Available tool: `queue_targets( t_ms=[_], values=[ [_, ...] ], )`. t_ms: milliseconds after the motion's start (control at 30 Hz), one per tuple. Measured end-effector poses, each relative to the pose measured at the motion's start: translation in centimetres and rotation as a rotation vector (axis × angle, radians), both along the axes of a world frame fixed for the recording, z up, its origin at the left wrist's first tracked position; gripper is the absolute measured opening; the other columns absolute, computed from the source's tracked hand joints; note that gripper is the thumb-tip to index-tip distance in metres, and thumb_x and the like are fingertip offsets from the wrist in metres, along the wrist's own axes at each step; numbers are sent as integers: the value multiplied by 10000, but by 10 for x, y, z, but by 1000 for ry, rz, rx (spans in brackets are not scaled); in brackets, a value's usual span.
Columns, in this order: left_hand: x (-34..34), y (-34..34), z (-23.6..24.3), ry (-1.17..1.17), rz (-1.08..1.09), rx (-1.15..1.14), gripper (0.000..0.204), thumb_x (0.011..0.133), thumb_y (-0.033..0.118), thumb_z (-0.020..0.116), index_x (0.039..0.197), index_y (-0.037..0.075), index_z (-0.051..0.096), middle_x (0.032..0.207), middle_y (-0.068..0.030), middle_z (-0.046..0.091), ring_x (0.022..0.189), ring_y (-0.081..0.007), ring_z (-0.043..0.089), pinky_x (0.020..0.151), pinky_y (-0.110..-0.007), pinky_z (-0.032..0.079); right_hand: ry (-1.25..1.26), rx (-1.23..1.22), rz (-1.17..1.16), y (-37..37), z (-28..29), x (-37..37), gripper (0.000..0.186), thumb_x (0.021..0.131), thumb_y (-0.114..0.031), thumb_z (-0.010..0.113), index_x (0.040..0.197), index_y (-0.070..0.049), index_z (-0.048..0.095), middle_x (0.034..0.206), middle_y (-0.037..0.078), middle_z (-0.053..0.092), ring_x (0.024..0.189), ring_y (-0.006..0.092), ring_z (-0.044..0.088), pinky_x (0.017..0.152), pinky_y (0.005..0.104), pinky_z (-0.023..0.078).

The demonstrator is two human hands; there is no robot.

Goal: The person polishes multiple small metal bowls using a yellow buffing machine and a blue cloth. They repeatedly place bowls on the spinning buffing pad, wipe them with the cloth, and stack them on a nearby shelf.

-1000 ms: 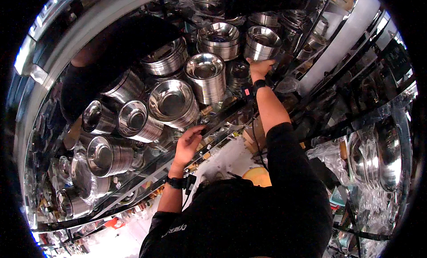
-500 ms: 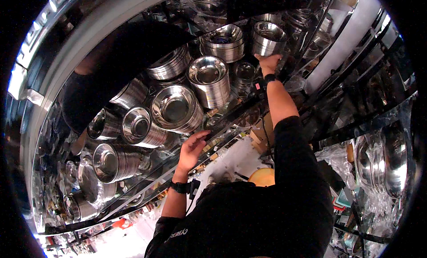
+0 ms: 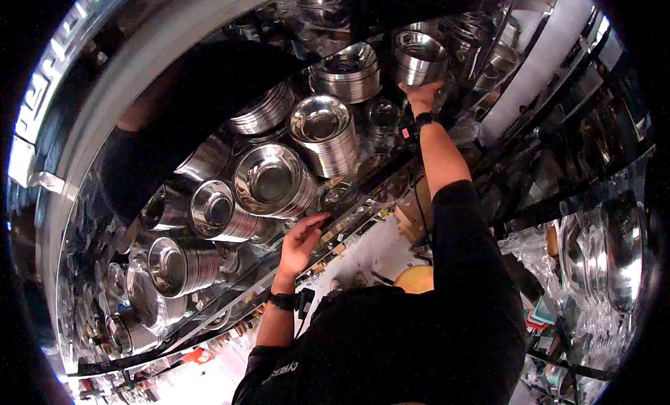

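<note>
Right hand (image 3: 421, 96) is apparently steadying bowls (image 3: 417, 66), upper right, grip unclear; lifting would be needing firm support. Left hand (image 3: 300, 240) is hanging near centre, loosely spread.

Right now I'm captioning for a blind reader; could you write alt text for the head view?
A person's right hand is against the lower near side of a stack of shiny metal bowls on a shelf; the left hand, holding nothing visible, is by the shelf's front edge. More stacked metal bowls stand to the left.
</note>
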State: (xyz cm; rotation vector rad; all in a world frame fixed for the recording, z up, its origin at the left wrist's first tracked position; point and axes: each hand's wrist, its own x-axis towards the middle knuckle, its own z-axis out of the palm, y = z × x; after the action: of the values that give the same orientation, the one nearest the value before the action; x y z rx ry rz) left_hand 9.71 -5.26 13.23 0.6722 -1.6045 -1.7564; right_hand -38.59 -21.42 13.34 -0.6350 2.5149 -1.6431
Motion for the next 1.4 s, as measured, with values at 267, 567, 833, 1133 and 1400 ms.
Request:
queue_targets(
  t_ms=[267, 567, 833, 1133, 1400],
  values=[
    [-10, -1, 14, -77, 11, -45, 261, 947, 37, 495, 1183, -20, 591, 1139, -96, 642, 1084, -178, 582, 973, -303, 421, 53, -294, 411, 92, 20, 90, 328, 767, -126, 732, 1052, -11, 619, 934, 120, 675, 865, 257, 648, 769, 355, 509],
    [-86, 26, 23, -206, -471, -118, 267, 945, 150, 509, 1165, 24, 593, 1093, -123, 655, 1000, -211, 635, 858, -332, 491, 79, -46, 662, 335, 37, 221, 252, 860, -247, 672, 1004, -41, 663, 785, 87, 648, 731, 187, 622, 655, 335, 499],
    [-110, 102, -121, -133, -985, -603, 343, 764, 209, 677, 1069, 63, 620, 1045, -183, 650, 1019, -335, 619, 808, -385, 511, 417, 212, 378, 424, 34, 360, 181, 736, -163, 669, 880, -55, 657, 861, 136, 597, 869, 342, 575, 756, 426, 467],
    [-108, 230, -122, 21, -1385, -873, 419, 721, 270, 731, 1102, 121, 641, 1153, -148, 639, 1108, -302, 591, 886, -370, 483, 334, 311, -57, 541, 10, 425, 144, 684, -146, 642, 758, -23, 647, 824, 162, 626, 814, 363, 608, 691, 455, 497],
    [-87, 360, -97, -45, -1660, -1085, 444, 769, 260, 705, 1167, 90, 605, 1179, -132, 628, 1119, -265, 591, 921, -336, 465, 350, 247, -273, 657, -14, 478, 122, 723, -108, 614, 804, -17, 618, 870, 161, 608, 838, 365, 590, 743, 436, 481]
  ],
)
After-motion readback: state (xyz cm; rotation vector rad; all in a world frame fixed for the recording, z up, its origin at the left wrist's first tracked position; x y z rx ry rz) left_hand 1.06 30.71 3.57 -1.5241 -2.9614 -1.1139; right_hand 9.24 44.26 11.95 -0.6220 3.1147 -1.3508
